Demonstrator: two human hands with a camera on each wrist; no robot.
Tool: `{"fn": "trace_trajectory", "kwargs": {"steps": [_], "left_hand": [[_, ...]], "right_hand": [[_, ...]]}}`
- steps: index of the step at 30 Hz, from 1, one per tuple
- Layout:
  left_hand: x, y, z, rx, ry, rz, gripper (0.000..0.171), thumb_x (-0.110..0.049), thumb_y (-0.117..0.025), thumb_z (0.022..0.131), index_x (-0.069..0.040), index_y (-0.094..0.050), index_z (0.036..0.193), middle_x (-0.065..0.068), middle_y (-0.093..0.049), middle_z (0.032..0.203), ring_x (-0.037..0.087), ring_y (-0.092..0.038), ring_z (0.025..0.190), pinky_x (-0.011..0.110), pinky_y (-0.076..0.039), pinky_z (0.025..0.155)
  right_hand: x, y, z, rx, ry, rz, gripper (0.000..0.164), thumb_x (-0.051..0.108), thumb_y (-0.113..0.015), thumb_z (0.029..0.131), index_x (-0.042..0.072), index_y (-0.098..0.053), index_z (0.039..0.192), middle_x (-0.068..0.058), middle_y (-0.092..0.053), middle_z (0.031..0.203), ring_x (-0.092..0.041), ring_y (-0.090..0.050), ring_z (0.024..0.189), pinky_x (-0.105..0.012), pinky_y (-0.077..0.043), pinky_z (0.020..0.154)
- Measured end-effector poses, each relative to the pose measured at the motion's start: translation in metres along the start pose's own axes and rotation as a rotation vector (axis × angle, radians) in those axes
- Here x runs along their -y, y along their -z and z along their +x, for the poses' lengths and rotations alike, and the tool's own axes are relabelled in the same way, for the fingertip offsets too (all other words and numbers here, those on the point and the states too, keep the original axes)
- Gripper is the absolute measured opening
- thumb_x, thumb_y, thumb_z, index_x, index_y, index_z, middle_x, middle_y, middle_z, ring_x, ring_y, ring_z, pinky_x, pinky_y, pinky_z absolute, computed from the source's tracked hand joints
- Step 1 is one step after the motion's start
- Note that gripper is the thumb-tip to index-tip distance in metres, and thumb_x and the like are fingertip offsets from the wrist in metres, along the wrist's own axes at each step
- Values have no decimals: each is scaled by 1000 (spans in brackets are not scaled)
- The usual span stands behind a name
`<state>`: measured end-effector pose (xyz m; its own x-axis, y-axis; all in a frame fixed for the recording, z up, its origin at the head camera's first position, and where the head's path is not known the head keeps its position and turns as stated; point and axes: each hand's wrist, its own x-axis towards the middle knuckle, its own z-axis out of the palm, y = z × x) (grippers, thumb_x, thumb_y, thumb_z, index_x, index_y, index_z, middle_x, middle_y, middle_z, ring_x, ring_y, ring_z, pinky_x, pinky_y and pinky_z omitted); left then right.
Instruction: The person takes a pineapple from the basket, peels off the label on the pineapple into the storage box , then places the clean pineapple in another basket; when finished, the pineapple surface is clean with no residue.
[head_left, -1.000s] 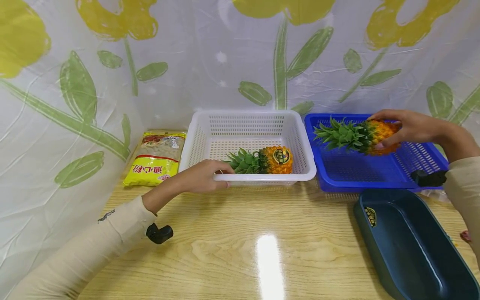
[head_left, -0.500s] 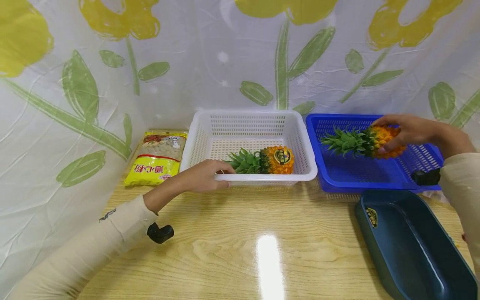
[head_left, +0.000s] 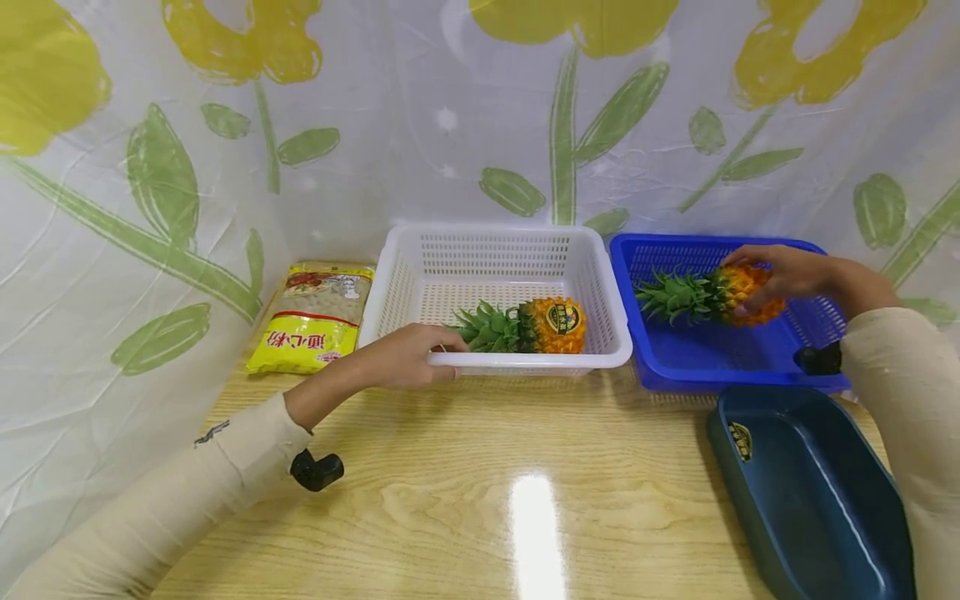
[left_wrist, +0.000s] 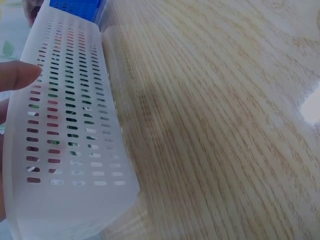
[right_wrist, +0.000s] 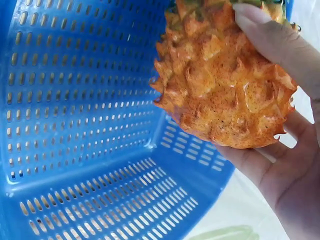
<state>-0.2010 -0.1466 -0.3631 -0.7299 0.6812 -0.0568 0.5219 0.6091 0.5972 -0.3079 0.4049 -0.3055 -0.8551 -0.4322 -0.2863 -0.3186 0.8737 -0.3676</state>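
Observation:
My right hand [head_left: 791, 273] grips a pineapple [head_left: 738, 293] by its orange body, its green crown pointing left, inside the blue basket [head_left: 675, 377]. In the right wrist view the thumb lies across the pineapple's spiky skin [right_wrist: 220, 85], with other fingers beneath it. My left hand [head_left: 408, 354] pinches the front rim of the white basket [head_left: 525, 360], thumb outside and fingers inside. A second pineapple [head_left: 551, 325] with a black and gold label lies on its side in that white basket, close to the front wall. The left fingers partly cover its crown tip.
A yellow bag of pasta [head_left: 307, 321] lies left of the white basket. A dark teal tub [head_left: 810, 492] stands in front of the blue basket, with a gold label inside. A patterned curtain [head_left: 450, 108] hangs behind everything on the wooden table [head_left: 420, 483].
My right hand has come down and slightly left with the pineapple, lower into the blue basket. The left hand keeps its hold on the white basket's rim.

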Motion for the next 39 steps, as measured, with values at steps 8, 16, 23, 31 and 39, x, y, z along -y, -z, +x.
{"fn": "trace_trajectory", "kwargs": {"steps": [8,16,23,31,39], "left_hand": [[0,0,-2,-6,3,9,23,-19,-68,94,-11,-72,115,1,-71,103,14,-58,82,34,-48,78],[1,-1,-2,-3,1,17,25,-19,-67,94,-11,-72,118,2,-72,110,14,-61,86,36,-49,80],[0,-1,-2,2,-2,16,25,-18,-66,95,-11,-71,118,4,-71,115,14,-62,89,37,-49,81],[-1,-2,0,-6,-2,17,23,-19,-67,94,-12,-72,115,0,-71,105,14,-59,85,35,-48,80],[-1,-1,0,-1,-5,17,23,-20,-66,95,-12,-72,115,0,-71,105,13,-59,85,35,-48,80]], "right_hand": [[2,-5,5,30,-15,0,73,18,-85,81,2,-47,142,-30,-45,138,-44,-52,115,-56,-48,85],[-4,-10,8,49,-41,-21,76,20,-85,81,1,-45,143,-34,-39,144,-53,-43,125,-67,-43,92],[-4,-11,9,64,-43,-43,80,20,-86,79,-3,-45,144,-37,-35,147,-60,-31,133,-74,-34,100],[-9,-7,9,4,-97,-47,81,17,-80,85,-8,-37,148,-43,-38,142,-62,-39,126,-70,-41,95],[-13,-7,7,-13,-131,-61,73,24,-78,88,-8,-43,144,-44,-44,137,-62,-44,121,-70,-42,93]]}}
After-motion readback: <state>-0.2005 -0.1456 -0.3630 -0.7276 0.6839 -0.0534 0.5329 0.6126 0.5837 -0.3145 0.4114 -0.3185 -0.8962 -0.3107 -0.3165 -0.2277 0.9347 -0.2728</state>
